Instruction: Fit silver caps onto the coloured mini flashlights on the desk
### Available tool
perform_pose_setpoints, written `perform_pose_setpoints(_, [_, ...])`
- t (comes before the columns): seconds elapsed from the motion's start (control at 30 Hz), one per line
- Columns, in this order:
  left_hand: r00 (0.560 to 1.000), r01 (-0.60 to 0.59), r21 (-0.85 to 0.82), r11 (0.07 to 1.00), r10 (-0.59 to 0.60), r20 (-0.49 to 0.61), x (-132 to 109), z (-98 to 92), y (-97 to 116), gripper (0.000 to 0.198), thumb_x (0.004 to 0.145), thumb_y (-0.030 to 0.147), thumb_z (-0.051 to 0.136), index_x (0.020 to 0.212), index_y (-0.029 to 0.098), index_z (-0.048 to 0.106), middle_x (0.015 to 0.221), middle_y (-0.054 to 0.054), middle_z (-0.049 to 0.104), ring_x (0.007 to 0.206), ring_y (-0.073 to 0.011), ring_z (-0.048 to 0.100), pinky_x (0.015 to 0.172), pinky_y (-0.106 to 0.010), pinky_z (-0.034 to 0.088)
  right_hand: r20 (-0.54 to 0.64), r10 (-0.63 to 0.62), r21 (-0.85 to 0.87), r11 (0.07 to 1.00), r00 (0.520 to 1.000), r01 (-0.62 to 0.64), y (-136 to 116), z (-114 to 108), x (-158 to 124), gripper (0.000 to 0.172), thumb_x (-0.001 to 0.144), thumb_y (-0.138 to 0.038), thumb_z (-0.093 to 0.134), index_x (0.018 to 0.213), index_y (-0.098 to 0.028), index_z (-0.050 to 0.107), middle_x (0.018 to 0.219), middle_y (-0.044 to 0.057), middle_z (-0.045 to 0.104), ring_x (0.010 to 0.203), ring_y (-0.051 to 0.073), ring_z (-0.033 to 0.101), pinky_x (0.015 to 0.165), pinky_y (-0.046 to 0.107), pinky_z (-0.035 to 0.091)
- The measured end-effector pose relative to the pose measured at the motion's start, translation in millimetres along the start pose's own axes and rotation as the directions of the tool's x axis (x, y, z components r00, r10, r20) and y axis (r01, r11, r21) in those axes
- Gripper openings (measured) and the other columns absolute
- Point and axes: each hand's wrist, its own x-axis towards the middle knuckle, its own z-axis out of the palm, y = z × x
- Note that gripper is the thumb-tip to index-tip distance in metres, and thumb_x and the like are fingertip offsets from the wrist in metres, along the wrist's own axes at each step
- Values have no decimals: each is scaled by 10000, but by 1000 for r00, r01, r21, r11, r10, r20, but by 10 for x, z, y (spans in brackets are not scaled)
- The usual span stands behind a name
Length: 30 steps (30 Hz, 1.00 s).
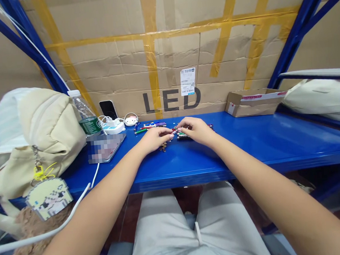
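Note:
In the middle of the blue shelf my left hand [156,139] and my right hand [196,130] meet. Between their pinched fingertips is a small red tube [174,130] with a shiny end, its exact kind too small to make out. Beneath my left hand lie several small gold-coloured pieces [163,147]. A group of slim coloured metal tubes [154,125], green, red and blue, lies just behind that hand. More dark and silver tubes [184,135] lie under my right hand, partly hidden by it.
At left are a cream bag [43,126], a water bottle [87,117], a tablet-like device [116,145] with a white cable, a white charger [113,126], a phone [108,109] and a white cat-face case [131,119]. An open cardboard box [253,106] stands back right.

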Motion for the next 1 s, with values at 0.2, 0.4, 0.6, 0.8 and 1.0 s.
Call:
perform_pose_setpoints(0.2, [969,-144,246,959,187,-163,-7,16,26,226,834,325,585,971,193,706,963,-60,714,915,-212,633,834,-336,479,-51,138,86,987,989,-133,-69,50,23,124,769,-253,600,795,-165,684,790,48,699,714,161,614,661,289,478])
perform_pose_setpoints(0.4, [879,-307,666,680,471,-77,-42,2,76,281,932,321,458,1055,192,675,1024,-93,692,966,-218,624,828,-350,408,68,367,431,828,928,-359,-19,77,21,157,710,-285,660,769,-142,683,672,21,655,597,110,555,587,246,468])
perform_pose_setpoints(0.6, [884,-297,525,798,438,-165,21,15,41,235,894,315,535,1023,201,694,976,-63,702,903,-186,632,816,-320,454,130,327,513,786,936,-346,-7,8,19,215,724,-329,670,840,-150,697,758,40,682,690,128,605,688,268,501])
perform_pose_setpoints(0.8, [928,-251,339,907,325,-182,11,-29,13,202,839,315,612,978,213,718,953,-34,723,941,-190,631,864,-320,476,16,123,190,974,992,-124,-60,-24,5,173,768,-328,625,803,-178,704,826,40,703,790,169,620,736,297,466])
perform_pose_setpoints(1.0, [866,-322,537,780,471,-165,-28,-25,33,225,884,305,558,1018,194,699,982,-62,715,923,-187,640,813,-315,460,57,245,198,947,968,-251,-145,-3,-5,280,793,-416,575,717,-152,625,613,4,606,576,123,525,573,259,402])
